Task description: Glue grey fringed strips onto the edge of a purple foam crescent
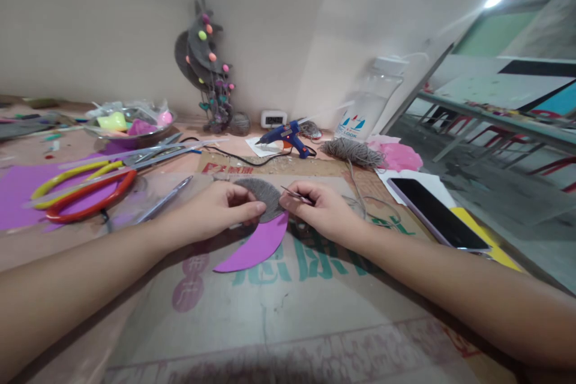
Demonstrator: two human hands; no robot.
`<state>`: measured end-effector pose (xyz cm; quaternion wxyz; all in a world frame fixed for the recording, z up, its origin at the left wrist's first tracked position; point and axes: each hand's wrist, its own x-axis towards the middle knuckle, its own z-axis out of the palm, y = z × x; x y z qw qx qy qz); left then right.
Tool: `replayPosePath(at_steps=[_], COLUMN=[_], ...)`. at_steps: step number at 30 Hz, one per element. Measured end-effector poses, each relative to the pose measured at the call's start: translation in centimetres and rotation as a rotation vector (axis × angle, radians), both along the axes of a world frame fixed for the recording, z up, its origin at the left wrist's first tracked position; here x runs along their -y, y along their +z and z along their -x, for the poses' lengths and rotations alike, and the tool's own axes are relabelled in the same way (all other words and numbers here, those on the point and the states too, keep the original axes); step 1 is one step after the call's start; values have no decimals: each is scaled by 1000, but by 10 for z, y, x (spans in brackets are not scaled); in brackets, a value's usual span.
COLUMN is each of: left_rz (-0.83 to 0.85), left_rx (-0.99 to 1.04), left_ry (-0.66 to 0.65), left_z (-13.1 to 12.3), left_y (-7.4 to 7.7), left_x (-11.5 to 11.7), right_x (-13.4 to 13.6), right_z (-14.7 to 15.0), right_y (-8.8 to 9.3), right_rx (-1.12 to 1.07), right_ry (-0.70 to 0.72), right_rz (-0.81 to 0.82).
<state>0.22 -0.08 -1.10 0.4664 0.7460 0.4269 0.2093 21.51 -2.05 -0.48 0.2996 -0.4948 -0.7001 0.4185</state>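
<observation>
A purple crescent (256, 248) lies over the printed cardboard, its upper part covered with grey yarn (266, 197). My left hand (225, 203) pinches the yarn-covered part from the left, thumb on top. On the other side, my right hand (317, 204) has its fingers closed at the right edge of the crescent. A small dark pointed tool (297, 195), perhaps small scissors, sticks out of the right hand's fingers. The bare purple tip points toward the lower left.
Scissors with yellow and red handles (92, 195) lie at the left near a bowl (130, 138). A blue glue gun (288, 137), a grey yarn skein (353, 153) and a bottle (371, 99) are behind. A phone (436, 213) lies at the right.
</observation>
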Motion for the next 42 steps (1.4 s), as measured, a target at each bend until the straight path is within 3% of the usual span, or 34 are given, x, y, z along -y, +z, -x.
replayPosePath(at_steps=[8,19,21,26,28,37,42], left_rz=[-42,52,77,20,-8,-40,-40], left_rx=[-33,160,210,199,168,122,117], left_ry=[-10,13,26,46,43,26,44], left_z=[0,-2,-3,-3,-3,-3,-3], left_y=[0,-2,-3,-1,0,0,1], left_x=[-1,-2,-2,0,0,-2,0], right_x=[1,-1,-2,-2,-1,-5,-6], right_z=[1,1,-1,-11,-16,-20,-20], right_y=[0,-3,-3,5,8,1,-1], right_rx=[6,41,61,233,313,583,629], right_ry=[4,9,22,61,120,275,296], right_rz=[2,24,-77,-606,-743,-997,-1039])
